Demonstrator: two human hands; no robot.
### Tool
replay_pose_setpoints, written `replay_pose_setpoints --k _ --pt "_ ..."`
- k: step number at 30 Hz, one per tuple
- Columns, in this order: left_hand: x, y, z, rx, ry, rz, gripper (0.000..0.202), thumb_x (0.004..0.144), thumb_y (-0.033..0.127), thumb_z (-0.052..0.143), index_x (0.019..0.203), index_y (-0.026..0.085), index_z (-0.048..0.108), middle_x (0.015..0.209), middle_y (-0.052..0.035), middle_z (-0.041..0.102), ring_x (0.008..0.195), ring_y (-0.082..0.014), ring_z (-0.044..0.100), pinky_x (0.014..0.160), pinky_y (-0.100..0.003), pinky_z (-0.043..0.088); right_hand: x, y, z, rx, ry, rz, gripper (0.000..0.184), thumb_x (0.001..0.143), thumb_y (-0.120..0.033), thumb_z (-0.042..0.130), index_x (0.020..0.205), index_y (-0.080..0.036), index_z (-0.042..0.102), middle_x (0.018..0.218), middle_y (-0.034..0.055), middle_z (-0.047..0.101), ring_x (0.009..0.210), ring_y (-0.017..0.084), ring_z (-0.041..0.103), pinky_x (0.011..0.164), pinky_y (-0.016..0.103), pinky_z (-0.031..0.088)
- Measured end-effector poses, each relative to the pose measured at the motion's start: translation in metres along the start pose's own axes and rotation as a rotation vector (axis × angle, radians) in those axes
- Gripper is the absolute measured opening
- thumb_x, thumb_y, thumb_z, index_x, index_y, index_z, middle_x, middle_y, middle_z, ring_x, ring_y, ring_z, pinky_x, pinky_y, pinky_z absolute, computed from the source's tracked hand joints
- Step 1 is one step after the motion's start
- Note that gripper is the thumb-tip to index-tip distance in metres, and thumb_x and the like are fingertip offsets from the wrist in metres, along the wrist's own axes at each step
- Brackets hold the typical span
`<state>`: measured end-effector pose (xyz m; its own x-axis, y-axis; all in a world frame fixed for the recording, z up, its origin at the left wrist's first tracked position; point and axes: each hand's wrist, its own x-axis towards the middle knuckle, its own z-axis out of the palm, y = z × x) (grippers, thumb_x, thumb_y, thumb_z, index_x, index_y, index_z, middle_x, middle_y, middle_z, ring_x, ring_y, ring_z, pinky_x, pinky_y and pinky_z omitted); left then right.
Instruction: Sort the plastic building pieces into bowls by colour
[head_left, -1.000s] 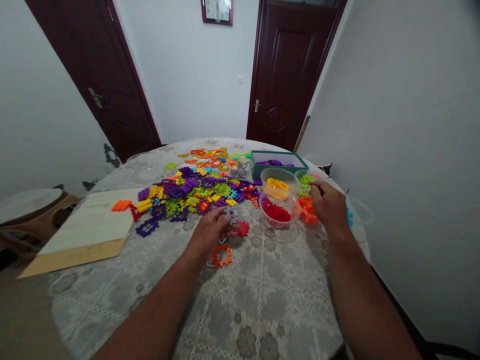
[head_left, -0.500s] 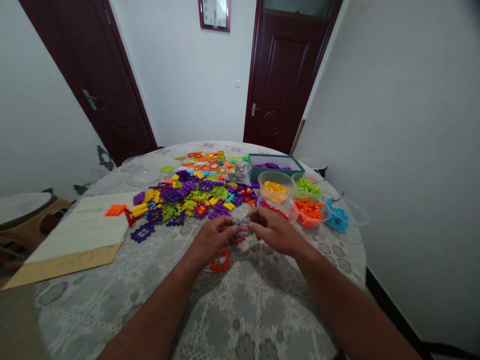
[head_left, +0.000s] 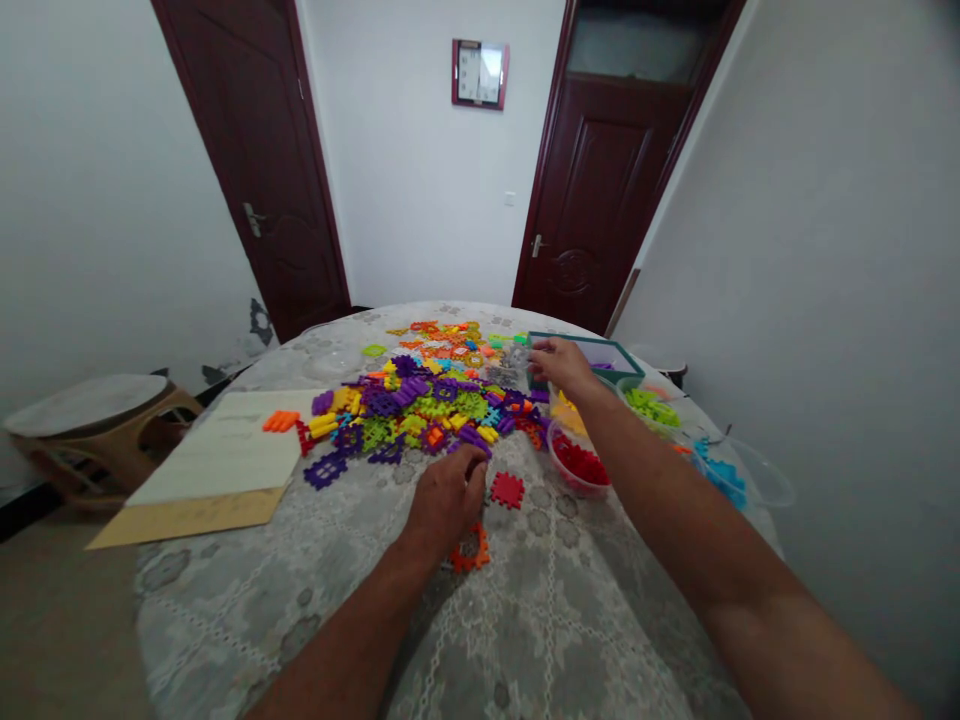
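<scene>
My left hand (head_left: 448,497) lies palm down on the lace tablecloth with its fingers bent. Its tips touch the near edge of a heap of coloured plastic building pieces (head_left: 420,400). An orange piece (head_left: 471,551) lies right beside its heel, and a red square piece (head_left: 508,489) lies just to its right. My right hand (head_left: 559,363) reaches far across to a small clear tub (head_left: 511,364) beside the teal box (head_left: 624,364). Its fingers are pinched, and I cannot see whether anything is in them.
Clear bowls hold sorted red (head_left: 579,466), yellow (head_left: 568,418), green (head_left: 652,405) and blue (head_left: 724,478) pieces under and beside my right forearm. A white board on cardboard (head_left: 225,455) lies at the round table's (head_left: 525,620) left edge. A low stool (head_left: 90,405) stands further left.
Both hands held a small grey piece together in front of me. My right hand has since moved away to the far clear tub, and my left hand has dropped to the table.
</scene>
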<state>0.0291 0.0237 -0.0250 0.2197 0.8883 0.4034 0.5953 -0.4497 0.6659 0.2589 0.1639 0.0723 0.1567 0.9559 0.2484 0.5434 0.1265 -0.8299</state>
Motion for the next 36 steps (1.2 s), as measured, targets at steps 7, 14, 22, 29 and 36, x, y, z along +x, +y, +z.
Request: replay_pose_setpoints --k 7,14,22,29,36 --pt "0.002 -0.007 -0.003 0.001 0.101 -0.013 0.021 0.098 0.022 0.052 0.106 0.024 0.071 0.100 -0.0059 0.077 0.094 -0.0228 0.072 0.092 -0.036 0.052 -0.035 0.002 0.008 -0.070 -0.041 -0.121 0.024 0.088 -0.019 0.057 0.103 -0.017 0.076 0.096 0.0070 0.078 0.087 0.020 0.074 0.083 0.034 0.058" --pt "0.007 -0.006 -0.017 -0.037 0.023 -0.024 0.031 0.093 0.020 0.056 0.121 0.021 0.069 0.118 -0.0104 0.076 0.109 -0.0249 0.071 0.103 -0.041 0.052 -0.180 0.036 0.035 -0.440 -0.300 -0.393 0.050 0.091 -0.010 0.050 0.138 -0.016 0.065 0.138 0.0174 0.068 0.125 0.030 0.065 0.107 0.045 0.051" --pt "-0.036 -0.015 -0.041 0.238 -0.451 0.074 0.123 0.054 0.050 0.097 0.161 0.028 0.039 0.169 -0.0211 0.032 0.155 -0.0447 0.030 0.122 -0.060 0.031 -0.216 0.070 0.067 -0.587 -0.208 -0.404 0.062 0.090 -0.006 0.047 0.151 -0.015 0.051 0.143 0.0217 0.061 0.133 0.034 0.055 0.112 0.051 0.044" --pt "-0.059 -0.033 -0.010 0.380 -0.299 -0.039 0.116 0.066 0.060 0.089 0.159 0.012 0.039 0.164 -0.0319 0.034 0.153 -0.0472 0.033 0.122 -0.061 0.029 -0.215 0.059 0.066 -0.460 -0.235 -0.400 0.048 0.096 -0.022 0.057 0.144 -0.019 0.055 0.135 0.0154 0.067 0.124 0.032 0.058 0.109 0.047 0.043" --pt "-0.050 -0.042 -0.002 0.386 -0.122 0.112 0.093 0.074 0.054 0.083 0.149 0.014 0.048 0.143 -0.0241 0.054 0.136 -0.0404 0.050 0.117 -0.056 0.038 -0.211 0.062 0.070 -0.270 -0.185 -0.410 0.040 0.096 -0.023 0.059 0.136 -0.018 0.062 0.127 0.0148 0.069 0.120 0.030 0.061 0.107 0.047 0.046"
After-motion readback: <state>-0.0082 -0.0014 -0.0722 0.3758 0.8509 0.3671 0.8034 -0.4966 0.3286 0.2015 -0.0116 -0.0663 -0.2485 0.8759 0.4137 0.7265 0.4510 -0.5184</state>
